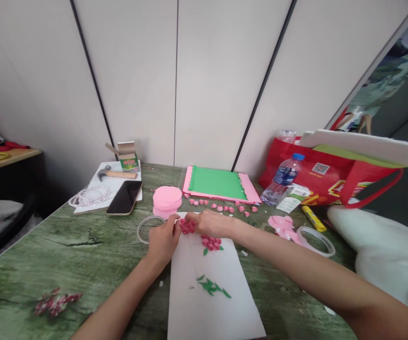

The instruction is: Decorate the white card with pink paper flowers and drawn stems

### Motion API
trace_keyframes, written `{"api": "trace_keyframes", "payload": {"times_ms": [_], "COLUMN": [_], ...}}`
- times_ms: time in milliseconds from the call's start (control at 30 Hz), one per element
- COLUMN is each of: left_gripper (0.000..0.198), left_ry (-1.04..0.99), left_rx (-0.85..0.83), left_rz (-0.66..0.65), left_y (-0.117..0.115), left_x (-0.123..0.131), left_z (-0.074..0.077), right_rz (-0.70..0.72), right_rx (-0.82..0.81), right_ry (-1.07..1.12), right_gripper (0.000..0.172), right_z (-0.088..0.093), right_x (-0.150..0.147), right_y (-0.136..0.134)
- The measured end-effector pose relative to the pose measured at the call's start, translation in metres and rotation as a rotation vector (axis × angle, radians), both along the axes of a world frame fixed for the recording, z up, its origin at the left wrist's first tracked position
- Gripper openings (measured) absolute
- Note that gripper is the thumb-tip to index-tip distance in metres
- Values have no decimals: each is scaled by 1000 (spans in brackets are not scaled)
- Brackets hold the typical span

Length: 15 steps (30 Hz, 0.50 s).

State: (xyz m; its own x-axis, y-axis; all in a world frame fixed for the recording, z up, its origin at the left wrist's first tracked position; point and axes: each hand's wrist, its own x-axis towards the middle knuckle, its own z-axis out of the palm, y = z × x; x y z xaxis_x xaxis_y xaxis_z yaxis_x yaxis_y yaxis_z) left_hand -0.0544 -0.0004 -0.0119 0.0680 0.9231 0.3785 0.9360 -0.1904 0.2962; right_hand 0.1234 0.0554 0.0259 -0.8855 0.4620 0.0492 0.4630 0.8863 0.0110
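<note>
A white board (pixel 212 307) lies lengthwise in front of me. Near its far end is a cluster of small pink paper flowers (pixel 187 226), with my hands on either side of it. My left hand (pixel 164 240) is closed, thumb and fingers pinching at the cluster's left edge. From the right, my right hand (pixel 211 223) reaches in with curled fingers on the same flowers; its fingertips are partly hidden. Just below that hand, a second pink flower cluster (pixel 212 243) sits with green leaves beside it. Loose green paper leaves (pixel 211 286) lie mid-board.
Behind the board are pink paper circles (pixel 167 198), loose pink flowers (pixel 220 208) and green sheets (pixel 220 183). Tape rolls (pixel 143 233) flank it. A phone (pixel 125 197) and hammer (pixel 119 174) lie left; a bottle (pixel 283 179), glue stick (pixel 313 218) and red bag (pixel 331 177) right.
</note>
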Motion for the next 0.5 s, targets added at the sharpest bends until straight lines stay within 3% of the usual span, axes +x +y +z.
{"api": "trace_keyframes", "payload": {"times_ms": [133, 500], "left_gripper": [25, 25], "left_ry": [37, 95], "left_rx": [-22, -79], "left_rz": [18, 6], "left_y": [1, -3], "left_x": [0, 4], "left_z": [-1, 2], "right_rz": [94, 62], "right_rx": [132, 151], "right_ry": [-193, -212], "right_gripper": [21, 20], "right_z": [5, 2], "right_x": [-2, 1], "right_y": [-1, -3]}}
